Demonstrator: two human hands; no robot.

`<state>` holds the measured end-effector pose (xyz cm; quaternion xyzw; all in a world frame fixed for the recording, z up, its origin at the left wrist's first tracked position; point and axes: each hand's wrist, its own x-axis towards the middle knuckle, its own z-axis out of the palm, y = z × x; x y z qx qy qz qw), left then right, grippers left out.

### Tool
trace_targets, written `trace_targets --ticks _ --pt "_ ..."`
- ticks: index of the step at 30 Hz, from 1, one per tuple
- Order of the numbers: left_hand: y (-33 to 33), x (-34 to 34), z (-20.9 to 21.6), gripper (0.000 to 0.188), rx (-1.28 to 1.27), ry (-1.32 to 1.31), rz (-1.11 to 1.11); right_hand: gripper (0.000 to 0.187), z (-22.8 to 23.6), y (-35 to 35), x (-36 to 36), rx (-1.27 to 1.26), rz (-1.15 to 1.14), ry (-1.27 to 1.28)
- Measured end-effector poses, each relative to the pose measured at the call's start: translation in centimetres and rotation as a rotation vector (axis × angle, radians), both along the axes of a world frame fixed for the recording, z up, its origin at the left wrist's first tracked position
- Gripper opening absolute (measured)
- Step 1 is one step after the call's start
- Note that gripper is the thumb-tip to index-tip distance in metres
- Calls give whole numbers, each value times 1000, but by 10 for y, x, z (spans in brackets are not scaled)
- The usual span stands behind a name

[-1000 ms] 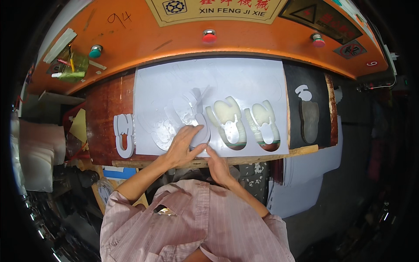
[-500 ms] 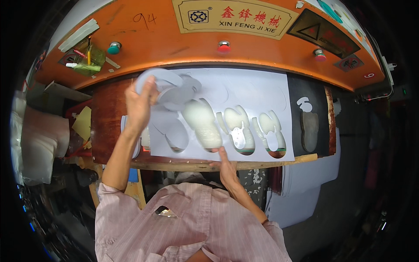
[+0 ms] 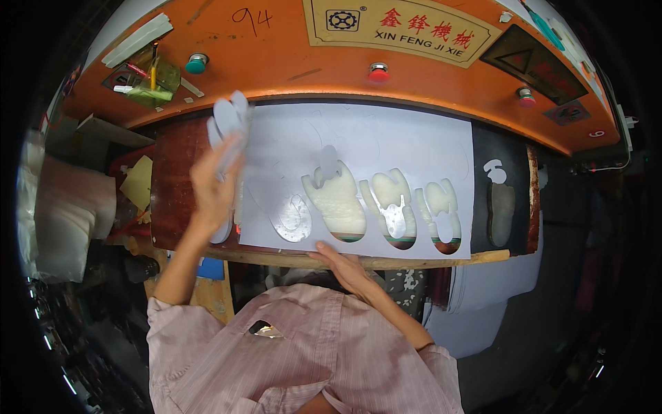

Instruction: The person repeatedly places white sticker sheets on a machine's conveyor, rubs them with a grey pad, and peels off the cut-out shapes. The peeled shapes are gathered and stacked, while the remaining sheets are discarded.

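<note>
Head view: carried pinched cutouts point(image 3: 229, 116), freed from the sheet point(image 3: 414, 148), leftward in left hand point(image 3: 210, 181); cannot tell grip of right hand point(image 3: 343, 268).

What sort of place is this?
Likely a workshop or small factory, perhaps one making footwear: a big orange machine with push buttons, a white sheet with sole-shaped cutouts, and pale pieces in the person's left hand.

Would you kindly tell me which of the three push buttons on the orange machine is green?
The leftmost push button is green; the middle push button and rightmost push button are red.
</note>
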<state>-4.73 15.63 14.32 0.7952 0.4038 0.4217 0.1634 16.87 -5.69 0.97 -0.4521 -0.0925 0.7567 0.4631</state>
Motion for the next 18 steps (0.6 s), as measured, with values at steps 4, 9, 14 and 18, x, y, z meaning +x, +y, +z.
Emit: trace_targets --ticks 4,9,14,18 --pt "-82 25 -75 52 -577 300 -268 67 -12 13 -17 70 25 216" --pt "-84 17 -82 55 -648 227 -279 62 -4 23 -21 156 -65 158" --pt "-52 8 -52 34 -973 -134 -112 41 8 0 -7 -15 -134 -85" --pt "10 -9 -15 33 -816 -324 49 41 3 -28 11 -22 90 -409"
